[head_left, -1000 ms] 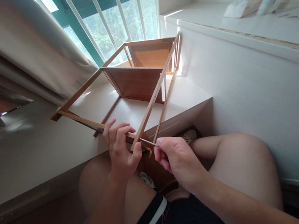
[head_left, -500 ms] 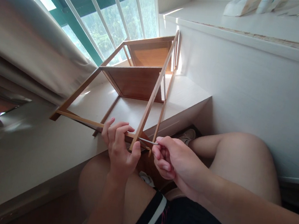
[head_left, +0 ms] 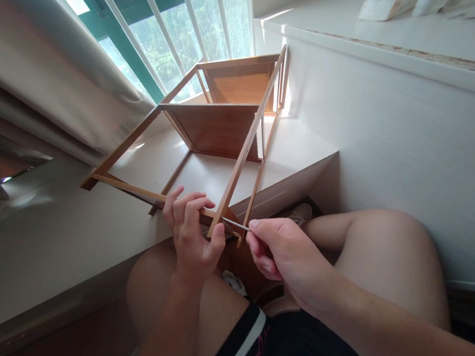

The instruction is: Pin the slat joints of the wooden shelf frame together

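The wooden frame (head_left: 213,127) lies on its side across the pale ledge (head_left: 300,145), its near right corner jutting past the front edge. From where I stand, a hard push there could tip or skid it, since that overhang looks supported mainly by the left hand (head_left: 195,239). Those fingers curl loosely over the near crossbar (head_left: 132,189), thumb at the end of the upright (head_left: 236,178); too light a grasp might let it twist. The right hand (head_left: 281,247) pinches a thin metal rod (head_left: 236,223) against that upright; off-line pressure could slip it towards the left thumb.

Around them, the white side panel (head_left: 398,134) closes off the right, the curtain (head_left: 59,81) crowds the frame's left side, and the right knee (head_left: 388,248) limits elbow room. A packet (head_left: 382,5) sits well apart, up on the counter (head_left: 326,21).
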`<state>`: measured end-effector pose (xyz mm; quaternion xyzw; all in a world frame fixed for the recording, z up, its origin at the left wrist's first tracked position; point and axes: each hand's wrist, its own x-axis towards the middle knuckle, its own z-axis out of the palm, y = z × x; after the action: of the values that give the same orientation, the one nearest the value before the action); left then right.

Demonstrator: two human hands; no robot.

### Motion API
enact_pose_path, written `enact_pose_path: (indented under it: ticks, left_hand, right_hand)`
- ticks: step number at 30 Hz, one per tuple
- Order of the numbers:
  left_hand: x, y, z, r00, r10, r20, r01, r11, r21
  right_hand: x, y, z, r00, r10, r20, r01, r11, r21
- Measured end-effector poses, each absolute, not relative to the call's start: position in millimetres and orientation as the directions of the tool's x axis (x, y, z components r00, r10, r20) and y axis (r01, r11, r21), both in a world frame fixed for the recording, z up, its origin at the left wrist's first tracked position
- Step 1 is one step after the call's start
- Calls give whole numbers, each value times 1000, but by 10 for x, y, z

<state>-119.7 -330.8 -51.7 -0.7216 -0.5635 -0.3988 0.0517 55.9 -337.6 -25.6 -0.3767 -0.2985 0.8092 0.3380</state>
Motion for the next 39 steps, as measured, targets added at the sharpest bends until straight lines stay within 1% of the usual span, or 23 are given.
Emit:
enact_pose_path:
  ticks: [4,6,10,13,15,18,22,29,32,34,36,39]
  left_hand:
    - [-1198,-3306,-521,49,771,634,853,-363,375]
    - [-1199,-3304,-524,49,771,634,853,-363,375]
    - [-1198,-3303,-524,49,768,638,853,-364,373]
    - [-1196,-3303,-520,50,769,637,857,-361,369]
    - [-1195,-3304,-519,51,766,641,858,-362,365]
    - [-1194,-3303,-522,49,763,645,856,-365,367]
    - [-1194,-3302,-526,46,763,644,855,-364,370]
    - [-1190,-3308,-515,44,765,642,846,-370,384]
    - [-1187,-3313,-510,45,767,640,845,-371,385]
    - [-1185,-3313,-508,45,767,640,846,-370,384]
    - [-1184,-3311,-507,44,767,640,846,-369,384]
    - [-1181,-3306,-510,43,764,643,845,-372,385]
  right_hand:
    - [601,-3337,-234,-469,773,-427,-314,-598,-738]
    - [637,-3315,-237,-450,797,-403,-288,-557,-779]
    - [691,-3280,-260,-446,844,-297,-106,-379,-919]
    - [695,-3273,-291,-430,879,-208,50,-206,-977]
    - [689,-3274,-312,-426,892,-155,129,-109,-986]
    - [684,-3274,-329,-419,901,-112,206,-26,-978]
    - [694,-3271,-311,-419,904,-85,256,28,-966]
    - [697,-3289,-268,-419,907,-45,287,85,-954]
    - [697,-3283,-264,-421,907,6,354,170,-920]
    - [704,-3275,-268,-437,896,75,435,283,-855]
    - [717,-3268,-277,-469,867,170,514,424,-746]
    - [742,-3259,-285,-554,771,313,564,625,-539]
